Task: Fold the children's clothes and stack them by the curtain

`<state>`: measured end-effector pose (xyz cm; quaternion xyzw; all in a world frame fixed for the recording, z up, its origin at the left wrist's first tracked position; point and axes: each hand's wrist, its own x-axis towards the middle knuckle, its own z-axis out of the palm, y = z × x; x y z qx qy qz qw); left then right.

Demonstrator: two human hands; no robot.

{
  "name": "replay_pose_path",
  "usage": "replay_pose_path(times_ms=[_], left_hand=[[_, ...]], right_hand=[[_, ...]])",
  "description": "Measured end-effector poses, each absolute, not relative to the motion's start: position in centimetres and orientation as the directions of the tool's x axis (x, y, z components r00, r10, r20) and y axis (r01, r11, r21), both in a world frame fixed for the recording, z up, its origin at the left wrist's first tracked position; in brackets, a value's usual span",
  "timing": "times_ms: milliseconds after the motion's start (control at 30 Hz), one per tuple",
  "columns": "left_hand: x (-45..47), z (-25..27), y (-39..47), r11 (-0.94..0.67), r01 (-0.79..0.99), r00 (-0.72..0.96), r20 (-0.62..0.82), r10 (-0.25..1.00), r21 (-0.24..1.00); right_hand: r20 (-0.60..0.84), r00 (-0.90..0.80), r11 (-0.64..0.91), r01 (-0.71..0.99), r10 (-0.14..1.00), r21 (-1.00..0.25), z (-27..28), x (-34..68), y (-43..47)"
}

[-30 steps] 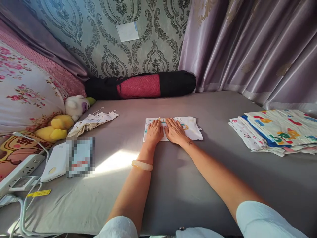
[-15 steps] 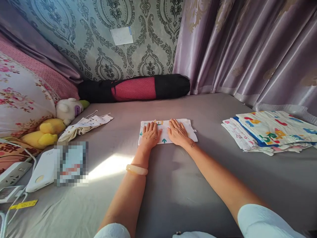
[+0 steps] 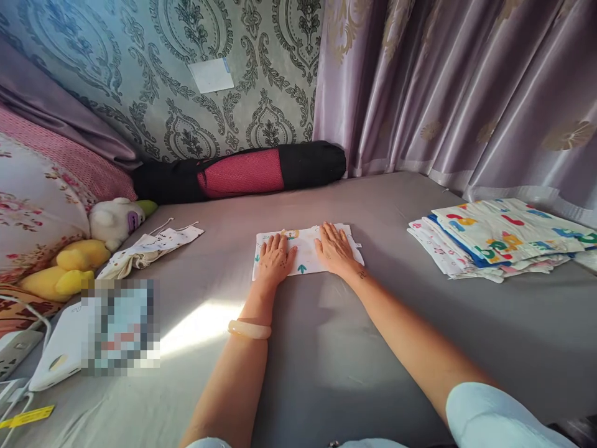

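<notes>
A white folded cloth (image 3: 305, 249) with small coloured prints lies flat on the grey bed sheet (image 3: 326, 348). My left hand (image 3: 276, 258) rests palm down on its left part, fingers stretched out. On the right part lies my right hand (image 3: 334, 249), also flat with its fingers extended. Neither hand grips the cloth; both press on its top, and a small tag shows at its right edge. A pale bangle (image 3: 249, 330) circles my left wrist. What lies under my palms is hidden.
To the right sits a stack of folded printed cloths (image 3: 504, 233). A black and red rolled bag (image 3: 242, 171) lies along the wall. On the left are a drawstring cloth pouch (image 3: 152, 249), plush toys (image 3: 69, 264), a white power bank (image 3: 63, 348) and a power strip (image 3: 18, 351).
The camera view has turned slightly, shifting the surroundings to the left in the picture. My hands remain flat on the folded cloth, the right one slightly farther from the left.
</notes>
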<state>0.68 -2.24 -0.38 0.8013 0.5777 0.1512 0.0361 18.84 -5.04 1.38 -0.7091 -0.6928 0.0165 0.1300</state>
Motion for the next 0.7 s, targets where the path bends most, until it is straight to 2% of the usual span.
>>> replay_pose_path(times_ms=[267,533,700], left_hand=[[1.0,0.7,-2.9,-0.252,0.959,0.236,0.135,0.962,0.125],[0.9,0.5,-2.7,-0.249,0.96,0.233,0.129,0.964,0.129],[0.7,0.9,-2.8,-0.197,0.969,0.173,0.157,0.972,0.15]], right_hand=[[0.106,0.115,-0.094,0.978,0.988,-0.187,1.0,19.9,-5.0],[0.087,0.11,-0.092,0.976,0.99,-0.195,1.1,20.0,-5.0],[0.114,0.2,-0.176,0.965,0.973,-0.195,1.3,20.5,-5.0]])
